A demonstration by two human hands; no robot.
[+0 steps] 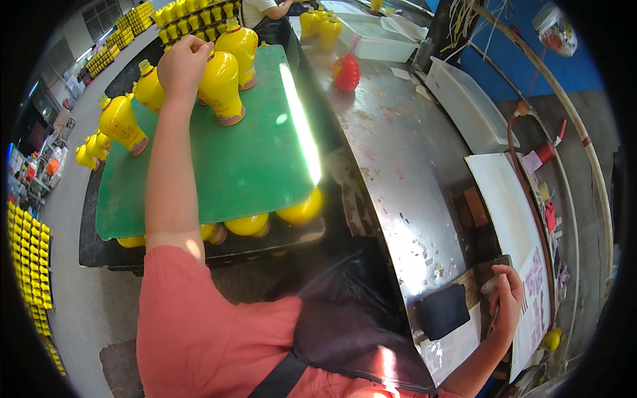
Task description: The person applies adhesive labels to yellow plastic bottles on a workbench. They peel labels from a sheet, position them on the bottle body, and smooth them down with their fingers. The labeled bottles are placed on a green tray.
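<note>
My left hand (184,66) reaches forward, its fingers closed round the neck of a glossy yellow bottle (222,87). That bottle stands slightly tilted on a green board (245,159), and its cap is hidden by my fingers. Close by on the board are another yellow bottle (237,50) behind it and a yellow bottle (122,124) to the left. Low on the right, my right hand (507,298) is closed on something small and thin whose kind I cannot make out. Beside it on the metal table (405,159) lies a dark block-shaped pad (444,312).
Under the green board, more yellow bottles bulge out at its near edge. A red ribbed bottle (346,73) stands on the metal table. White plastic bins (468,106) line its far side, and a white board (507,219) lies at right. A person (265,13) sits at the back.
</note>
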